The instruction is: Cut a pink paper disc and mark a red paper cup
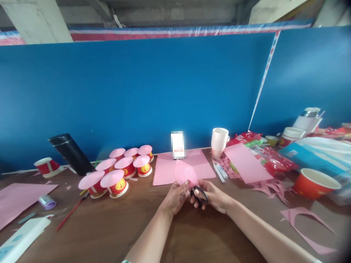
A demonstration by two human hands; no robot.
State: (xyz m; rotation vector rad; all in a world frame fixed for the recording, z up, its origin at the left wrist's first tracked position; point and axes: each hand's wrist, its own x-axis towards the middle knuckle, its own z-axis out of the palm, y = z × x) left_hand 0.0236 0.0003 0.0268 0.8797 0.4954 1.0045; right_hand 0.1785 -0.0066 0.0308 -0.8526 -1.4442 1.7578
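Observation:
Between my hands is a rounded piece of pink paper (186, 172), pinched at its lower edge by my left hand (179, 195). My right hand (212, 195) is closed around the black handles of a pair of scissors (202, 194). The scissor blades are hidden by the fingers and the paper. Just behind lie flat sheets of pink paper (161, 168). To the left stand several red paper cups (144, 169) upside down, each topped with a shallow pink paper cone (112, 178).
A black bottle (72, 155) leans at the back left, near a power strip (23, 239) and a red-handled brush (71, 213). White stacked cups (219, 140), pink paper scraps (307, 226) and an orange cup (315, 184) lie to the right. A blue partition (153, 91) closes off the back.

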